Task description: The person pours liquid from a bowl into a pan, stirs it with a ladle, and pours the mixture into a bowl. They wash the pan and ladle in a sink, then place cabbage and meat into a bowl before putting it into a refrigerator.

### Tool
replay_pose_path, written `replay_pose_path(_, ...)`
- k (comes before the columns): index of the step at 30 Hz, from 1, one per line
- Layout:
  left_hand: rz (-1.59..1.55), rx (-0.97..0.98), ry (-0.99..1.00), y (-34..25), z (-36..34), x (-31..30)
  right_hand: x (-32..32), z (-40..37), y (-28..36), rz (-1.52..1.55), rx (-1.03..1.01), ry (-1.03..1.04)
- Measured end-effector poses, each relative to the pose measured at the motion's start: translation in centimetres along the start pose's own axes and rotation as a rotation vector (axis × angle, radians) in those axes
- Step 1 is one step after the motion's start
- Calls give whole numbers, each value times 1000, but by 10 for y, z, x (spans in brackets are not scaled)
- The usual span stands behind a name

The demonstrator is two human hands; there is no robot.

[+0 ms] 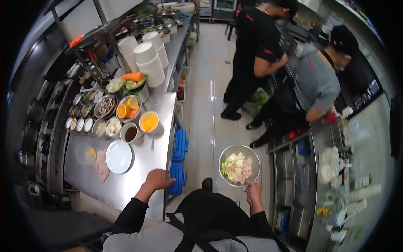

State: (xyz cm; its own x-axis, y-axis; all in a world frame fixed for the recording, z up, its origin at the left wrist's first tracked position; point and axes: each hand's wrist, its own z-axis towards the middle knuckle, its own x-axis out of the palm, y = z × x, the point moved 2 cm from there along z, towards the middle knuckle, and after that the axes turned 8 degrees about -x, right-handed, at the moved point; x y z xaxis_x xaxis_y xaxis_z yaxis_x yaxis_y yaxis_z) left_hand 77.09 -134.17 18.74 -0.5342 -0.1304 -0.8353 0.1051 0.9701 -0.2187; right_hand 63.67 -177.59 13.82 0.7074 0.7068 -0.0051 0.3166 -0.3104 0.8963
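My right hand [253, 192] grips the near rim of a metal mixing bowl [257, 164], held out over the floor. Inside lie pale green chopped vegetable pieces [235, 163] and pinkish pieces that look like raw meat [243, 173]. Over the front edge of the steel table, my left hand [159, 179] is empty, its thumb held apart from the fingers. Closest to that hand on the table are a white plate [119, 156] and a pink cloth [101, 166]. Beside the cloth is a clear container [86, 153] with something yellow in it.
Sauce tubs [149, 122], ingredient bowls [126, 110] and stacked white containers [149, 63] crowd the steel table [145, 189] on the left. Blue bins [178, 178] stand under its edge. Two co-workers [256, 54] work along the right-hand counter [321, 138], one in grey [315, 80].
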Motion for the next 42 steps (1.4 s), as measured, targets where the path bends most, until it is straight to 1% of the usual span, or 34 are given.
replay_pose_path(1, -119, 36, 44, -8, 13, -6, 10, 18, 12, -38, 29, 25)
replay_pose_path(2, -237, 71, 91, -16, 23, -13, 18, 41, 21, -39, 5, 72)
replay_pose_path(3, -243, 42, 96, -30, 26, -23, 25, 57, 33, -50, 23, 94)
replay_pose_path(4, -336, 91, 96, -45, 37, -38, 42, 79, 44, -60, 25, 130)
replay_pose_path(6, -478, 173, 56, -63, 64, -53, 76, 126, 61, -69, 21, 188)
replay_pose_path(8, -550, 171, 10, -74, 95, -62, 114, 178, 71, -99, 25, 276)
replay_pose_path(9, -618, 181, -12, -96, 108, -61, 120, 212, 73, -110, 30, 297)
replay_pose_path(10, -686, 137, -62, -111, 112, -76, 132, 236, 70, -140, 41, 334)
replay_pose_path(11, -690, 124, -89, -123, 123, -89, 162, 266, 77, -147, 21, 387)
replay_pose_path(12, -742, 41, -122, -147, 135, -97, 177, 300, 88, -140, 20, 412)
replay_pose_path(13, -791, -39, -151, -151, 141, -111, 204, 317, 96, -137, 36, 455)
replay_pose_path(14, -830, -38, -184, -157, 146, -127, 230, 334, 106, -145, 50, 496)
replay_pose_path(15, -838, -48, -199, -159, 155, -139, 260, 351, 115, -152, 44, 514)
replay_pose_path(18, -1172, -109, -359, -152, 183, -154, 342, 399, 129, -162, 58, 588)
replay_pose_path(19, -1183, -121, -369, -151, 195, -159, 371, 417, 132, -152, 85, 584)
replay_pose_path(21, -1330, -155, -501, -147, 216, -175, 431, 451, 137, -156, 115, 594)
replay_pose_path(23, -1402, -194, -528, -149, 251, -186, 483, 487, 135, -122, 134, 545)
replay_pose_path(25, -1413, -148, -550, -141, 294, -201, 536, 529, 124, -123, 160, 559)
replay_pose_path(26, -1426, -133, -546, -137, 321, -209, 563, 543, 124, -98, 188, 529)
replay_pose_path(27, -1476, -103, -524, -131, 351, -215, 589, 556, 126, -73, 215, 495)
replay_pose_path(29, -1435, -57, -462, -124, 402, -249, 629, 593, 126, -112, 230, 482)
replay_pose_path(30, -1415, -36, -440, -120, 425, -269, 644, 615, 121, -73, 259, 447)
replay_pose_path(32, -1351, 1, -394, -107, 471, -289, 662, 652, 119, -4, 317, 395)
replay_pose_path(33, -1349, 12, -393, -101, 492, -306, 677, 666, 123, 2, 309, 391)
replay_pose_path(34, -1345, 20, -439, -97, 510, -325, 686, 683, 127, -8, 319, 371)
replay_pose_path(36, -1334, 49, -488, -91, 550, -351, 689, 727, 119, -32, 343, 268)
replay_pose_path(37, -1317, 87, -439, -89, 570, -359, 688, 740, 125, 3, 342, 217)
replay_pose_path(39, -1452, 35, -444, -80, 610, -370, 706, 768, 138, -119, 299, 103)
replay_pose_path(40, -1440, 20, -428, -75, 634, -375, 715, 787, 143, -134, 295, 20)
replay_pose_path(41, -1426, 51, -407, -72, 658, -382, 727, 805, 149, -107, 290, -5)
replay_pose_path(42, -1468, 10, -398, -70, 681, -394, 735, 835, 144, -72, 271, 27)
